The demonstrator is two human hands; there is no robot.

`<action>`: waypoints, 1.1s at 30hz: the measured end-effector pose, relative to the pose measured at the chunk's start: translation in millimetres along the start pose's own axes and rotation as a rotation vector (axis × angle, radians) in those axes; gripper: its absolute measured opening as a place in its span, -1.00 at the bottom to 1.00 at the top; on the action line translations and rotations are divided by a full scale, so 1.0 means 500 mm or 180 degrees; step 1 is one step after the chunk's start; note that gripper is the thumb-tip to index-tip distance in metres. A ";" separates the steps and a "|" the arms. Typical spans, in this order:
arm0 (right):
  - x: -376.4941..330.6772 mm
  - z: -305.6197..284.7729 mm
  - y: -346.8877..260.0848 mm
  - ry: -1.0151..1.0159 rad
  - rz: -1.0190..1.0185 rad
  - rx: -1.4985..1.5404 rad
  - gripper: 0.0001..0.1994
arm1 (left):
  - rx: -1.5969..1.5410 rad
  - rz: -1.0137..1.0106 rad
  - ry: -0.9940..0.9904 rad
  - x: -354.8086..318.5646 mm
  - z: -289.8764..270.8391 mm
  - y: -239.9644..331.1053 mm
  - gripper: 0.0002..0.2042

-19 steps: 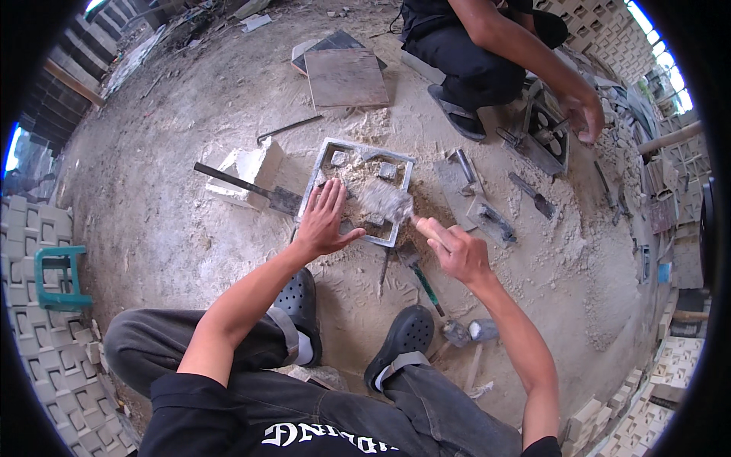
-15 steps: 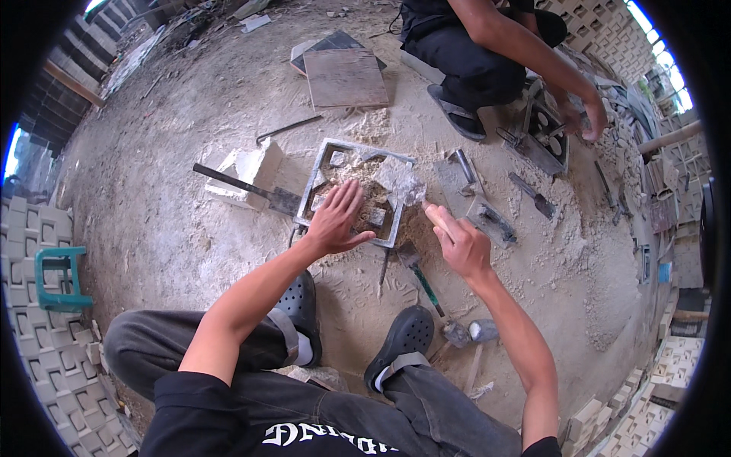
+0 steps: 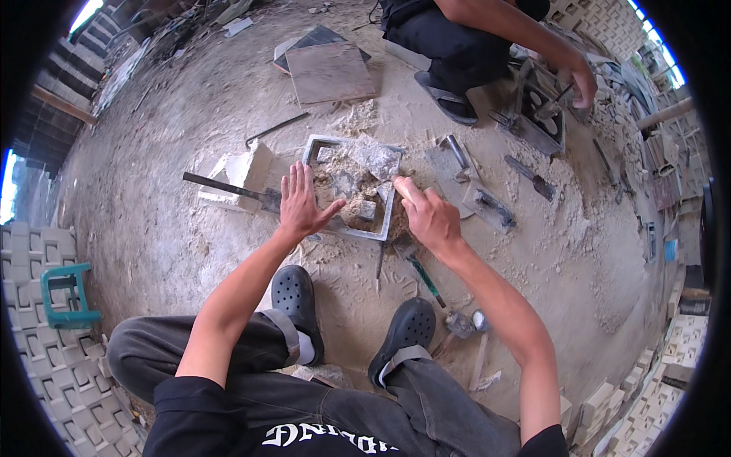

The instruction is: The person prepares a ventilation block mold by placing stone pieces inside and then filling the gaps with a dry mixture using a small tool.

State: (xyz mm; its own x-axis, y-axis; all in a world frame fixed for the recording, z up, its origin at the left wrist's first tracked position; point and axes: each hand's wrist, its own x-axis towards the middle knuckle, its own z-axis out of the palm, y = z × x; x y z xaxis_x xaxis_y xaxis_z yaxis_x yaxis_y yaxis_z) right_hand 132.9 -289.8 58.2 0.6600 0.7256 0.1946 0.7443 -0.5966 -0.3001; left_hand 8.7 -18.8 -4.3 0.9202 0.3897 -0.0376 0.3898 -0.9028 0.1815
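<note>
A square metal mould [image 3: 387, 214] lies on the ground before me, holding sandy mix and several squarish blocks. My left hand [image 3: 303, 206] is flat over the mould's left side, fingers stretched out and the thumb pointing right. It holds nothing; whether the palm touches the rim I cannot tell. My right hand [image 3: 432, 221] is wrapped round the wooden handle of a trowel [image 3: 377, 158]. The trowel's blade, caked with pale mix, is over the mould's far right part. Just left of my left hand, a flat-bladed tool [image 3: 228, 184] with a long dark handle leans across a pale block [image 3: 247, 164].
Right of the mould lie a steel float [image 3: 457, 156], another float [image 3: 489, 207] and a small trowel [image 3: 531, 177]. A green-handled scraper [image 3: 425, 278] and hammers [image 3: 459, 325] are nearer my feet. A co-worker [image 3: 449, 53] squats at far right beside another mould [image 3: 544, 137].
My left hand has moved left, from over the mix to the mould's left side. The trowel in my right hand has shifted left, farther over the mould.
</note>
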 end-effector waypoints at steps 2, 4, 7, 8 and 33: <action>0.003 -0.017 -0.001 0.0035 -0.0039 0.0024 -0.59 | -0.0024 0.0134 0.0168 0.007 0.004 0.001 0.24; 0.007 -0.033 -0.030 -0.0220 -0.0201 0.0186 -0.60 | -0.0079 0.0384 0.0294 0.018 0.004 -0.010 0.24; 0.003 -0.026 -0.034 -0.0259 -0.0253 0.0139 -0.60 | -0.0202 0.0790 0.0278 0.028 0.003 0.004 0.22; 0.005 -0.019 -0.025 -0.0199 -0.0257 0.0082 -0.60 | -0.0210 0.0779 0.0265 0.029 0.007 0.012 0.22; -0.220 -0.075 0.172 0.0324 0.1787 0.1079 -0.53 | 0.0390 0.2174 -0.0575 0.000 -0.022 0.063 0.15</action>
State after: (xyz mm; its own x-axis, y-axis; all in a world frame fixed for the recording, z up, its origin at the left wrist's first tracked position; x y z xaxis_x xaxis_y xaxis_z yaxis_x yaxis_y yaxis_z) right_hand 127.9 -433.6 46.3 0.9570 0.2900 0.0054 0.2224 -0.7216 -0.6556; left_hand 20.7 -45.2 12.4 0.9476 -0.2964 -0.1190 -0.2839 -0.9524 0.1113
